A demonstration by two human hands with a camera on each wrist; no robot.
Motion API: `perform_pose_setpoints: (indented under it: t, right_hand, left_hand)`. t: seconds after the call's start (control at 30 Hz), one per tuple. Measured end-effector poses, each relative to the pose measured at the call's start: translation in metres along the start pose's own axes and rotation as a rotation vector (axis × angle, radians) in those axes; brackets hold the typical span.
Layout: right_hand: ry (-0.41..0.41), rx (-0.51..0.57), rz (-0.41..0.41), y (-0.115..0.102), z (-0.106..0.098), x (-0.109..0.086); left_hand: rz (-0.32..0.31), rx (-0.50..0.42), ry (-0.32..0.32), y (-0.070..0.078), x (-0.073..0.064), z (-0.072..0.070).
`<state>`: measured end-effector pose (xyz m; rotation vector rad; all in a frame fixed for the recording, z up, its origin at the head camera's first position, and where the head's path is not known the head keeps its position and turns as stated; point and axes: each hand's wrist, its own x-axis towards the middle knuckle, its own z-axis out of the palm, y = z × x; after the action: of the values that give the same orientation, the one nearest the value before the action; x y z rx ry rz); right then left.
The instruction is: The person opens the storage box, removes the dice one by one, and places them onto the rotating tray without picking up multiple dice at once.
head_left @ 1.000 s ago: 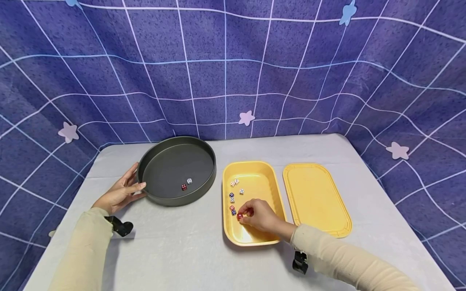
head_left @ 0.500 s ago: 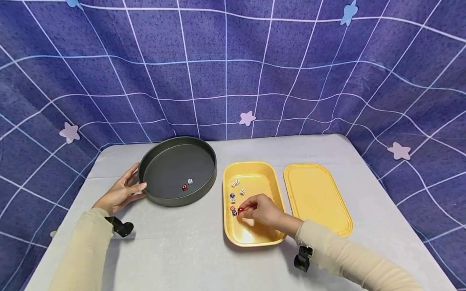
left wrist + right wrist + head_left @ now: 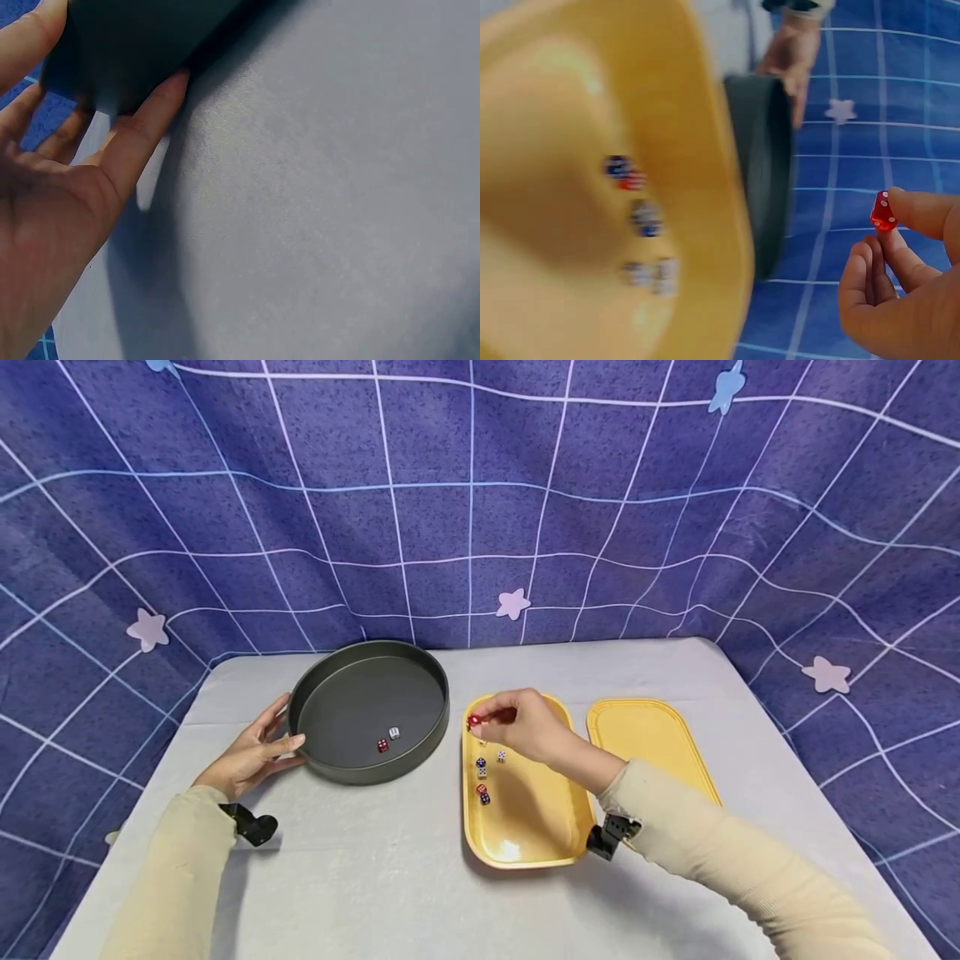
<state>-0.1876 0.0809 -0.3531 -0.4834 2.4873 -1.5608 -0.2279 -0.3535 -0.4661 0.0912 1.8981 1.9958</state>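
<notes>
My right hand pinches a red die with white pips between thumb and fingertips. It is raised over the far left part of a yellow rectangular tray. In that tray lie several white, blue and red dice, including a white die and a blue die; the hand partly covers those at the far end. My left hand holds the left side of a dark round pan, thumb at the rim and fingers along the outer wall. Inside the pan sit a red die and a white die.
A flat yellow lid lies right of the tray, partly behind the right forearm. Everything rests on a pale cloth-covered table. A blue curtain with grid lines and stars stands behind and at both sides.
My right hand has lifted the red die from the near part of the tray and carried it up toward the tray's far left rim. The left hand and pan stay in place.
</notes>
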Motion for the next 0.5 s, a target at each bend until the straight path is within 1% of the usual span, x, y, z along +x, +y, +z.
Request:
perform_pose_setpoints:
  t: [0.1, 0.2, 0.33, 0.5]
  right_hand:
    - [0.026, -0.028, -0.038, -0.018, 0.001, 0.009]
    - [0.039, -0.029, -0.056, -0.033, 0.006, 0.018]
    - [0.041, -0.014, -0.076, -0.049, 0.017, 0.030]
    - [0.056, 0.003, -0.124, -0.063, 0.034, 0.043]
  left_hand:
    - [-0.007, 0.002, 0.003, 0.001, 0.000, 0.000]
    - [-0.009, 0.000, 0.006, 0.001, 0.000, 0.000]
    - [-0.009, -0.001, 0.008, 0.001, 0.000, 0.000]
    - [-0.009, -0.015, 0.009, 0.001, 0.000, 0.000]
